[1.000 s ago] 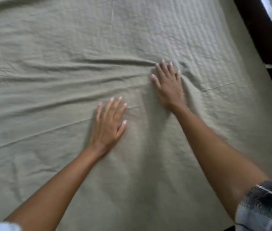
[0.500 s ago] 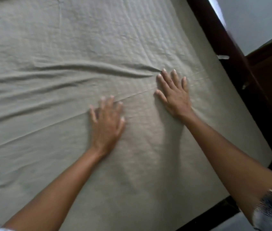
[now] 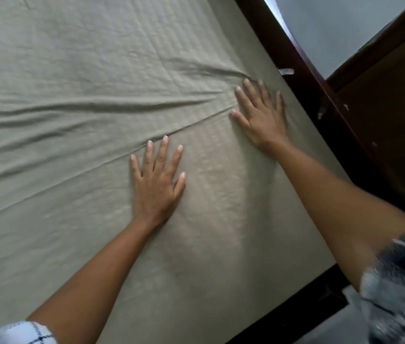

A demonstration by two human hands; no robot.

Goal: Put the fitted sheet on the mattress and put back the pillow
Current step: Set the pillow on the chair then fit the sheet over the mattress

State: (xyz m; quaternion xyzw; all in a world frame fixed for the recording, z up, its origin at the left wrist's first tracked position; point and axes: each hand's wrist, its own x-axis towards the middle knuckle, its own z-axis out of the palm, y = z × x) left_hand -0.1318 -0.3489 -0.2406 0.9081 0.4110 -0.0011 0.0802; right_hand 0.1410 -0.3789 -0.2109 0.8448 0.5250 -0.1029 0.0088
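Over the bed top the fitted sheet (image 3: 72, 58) lies spread up to the dark bed frame (image 3: 303, 78). Both hands have slid toward that edge within the last second. The right hand (image 3: 262, 117) is flat near it, the left hand (image 3: 158, 184) trails, and both press with straight fingers, gripping nothing. Long creases (image 3: 127, 105) remain, so smoothing is perhaps half done.

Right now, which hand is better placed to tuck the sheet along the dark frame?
Right, likely: the right hand lies flat on the sheet beside the frame, while the left hand presses farther toward the middle.
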